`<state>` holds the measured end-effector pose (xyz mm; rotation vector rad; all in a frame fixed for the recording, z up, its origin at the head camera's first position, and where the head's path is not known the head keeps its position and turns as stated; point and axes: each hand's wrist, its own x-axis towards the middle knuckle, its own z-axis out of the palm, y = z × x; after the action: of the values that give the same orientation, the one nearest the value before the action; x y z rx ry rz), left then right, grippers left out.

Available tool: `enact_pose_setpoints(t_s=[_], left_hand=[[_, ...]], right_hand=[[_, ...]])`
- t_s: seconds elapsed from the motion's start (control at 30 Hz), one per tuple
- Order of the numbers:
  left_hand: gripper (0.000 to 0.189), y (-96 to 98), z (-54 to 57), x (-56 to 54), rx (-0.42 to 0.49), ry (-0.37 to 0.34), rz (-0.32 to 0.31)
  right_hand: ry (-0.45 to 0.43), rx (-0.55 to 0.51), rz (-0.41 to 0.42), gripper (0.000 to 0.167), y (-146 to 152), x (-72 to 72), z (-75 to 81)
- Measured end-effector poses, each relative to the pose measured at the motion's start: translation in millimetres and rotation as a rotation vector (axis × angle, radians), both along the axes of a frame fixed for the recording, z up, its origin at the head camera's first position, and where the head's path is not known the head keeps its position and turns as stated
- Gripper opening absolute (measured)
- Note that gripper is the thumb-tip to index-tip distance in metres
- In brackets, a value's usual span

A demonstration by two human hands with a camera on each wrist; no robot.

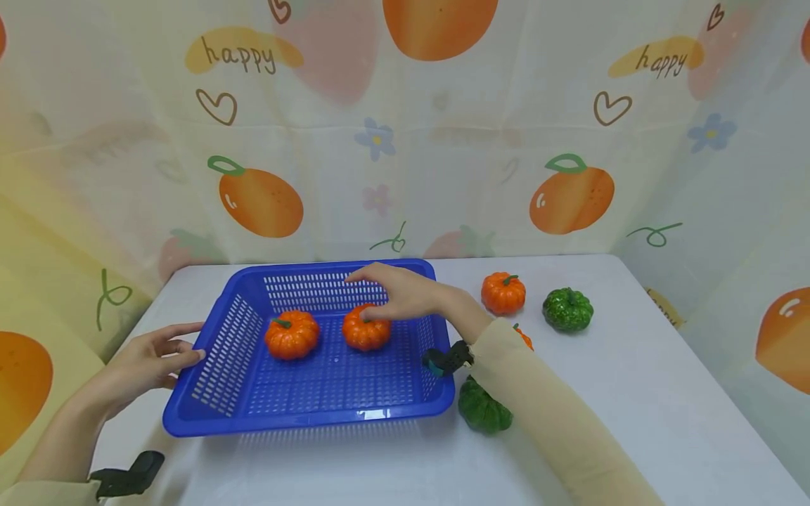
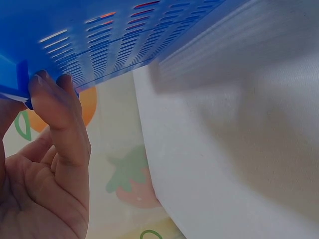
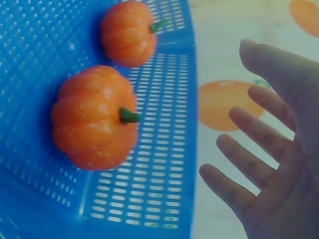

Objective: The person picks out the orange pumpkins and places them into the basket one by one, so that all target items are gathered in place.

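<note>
A blue plastic basket (image 1: 310,425) with slotted walls stands on the table, its left side raised slightly. My left hand (image 1: 148,358) pinches the basket's left rim, thumb above and fingers beneath, as the left wrist view also shows. Two small orange pumpkins with green stems lie inside: the left pumpkin (image 1: 292,336) and the right pumpkin (image 1: 367,337). Over the right pumpkin hovers my right hand (image 1: 405,292), its fingers spread and holding nothing. The right wrist view shows a gap between this hand (image 3: 279,164) and the nearer pumpkin (image 3: 94,119).
Right of the basket on the white table (image 1: 633,393) sit an orange pumpkin (image 1: 503,293), a speckled green pumpkin (image 1: 567,310) and a dark green pumpkin (image 1: 482,407). Another orange pumpkin (image 1: 525,339) is mostly hidden by the right forearm. A fruit-printed cloth (image 1: 443,176) hangs behind.
</note>
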<state>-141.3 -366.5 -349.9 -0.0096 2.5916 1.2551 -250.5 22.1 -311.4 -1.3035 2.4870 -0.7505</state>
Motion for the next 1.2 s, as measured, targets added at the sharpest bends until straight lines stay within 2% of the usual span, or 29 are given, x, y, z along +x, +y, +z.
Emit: enact_pose_setpoints(t_s=[0.23, 0.43, 0.67, 0.9, 1.2], left_hand=[[0.070, 0.1, 1.6, 0.6, 0.006, -0.003, 0.001], [0.071, -0.9, 0.8, 0.4, 0.005, 0.000, 0.001], [0.071, -1.6, -0.4, 0.1, 0.006, -0.002, 0.002], [0.070, -0.7, 0.2, 0.4, -0.001, -0.005, 0.001], [0.069, -0.7, 0.7, -0.4, -0.008, -0.013, 0.003]], right_hand=[[0.073, -0.036, 0.011, 0.058, 11, 6.8, 12.1], [0.088, -0.065, 0.003, 0.060, 25, 11.8, 17.4], [0.117, -0.092, -0.013, 0.059, 43, 16.8, 18.3], [0.124, -0.187, -0.012, 0.062, 64, 21.2, 19.5], [0.104, -0.252, -0.081, 0.061, 93, 27.0, 11.2]])
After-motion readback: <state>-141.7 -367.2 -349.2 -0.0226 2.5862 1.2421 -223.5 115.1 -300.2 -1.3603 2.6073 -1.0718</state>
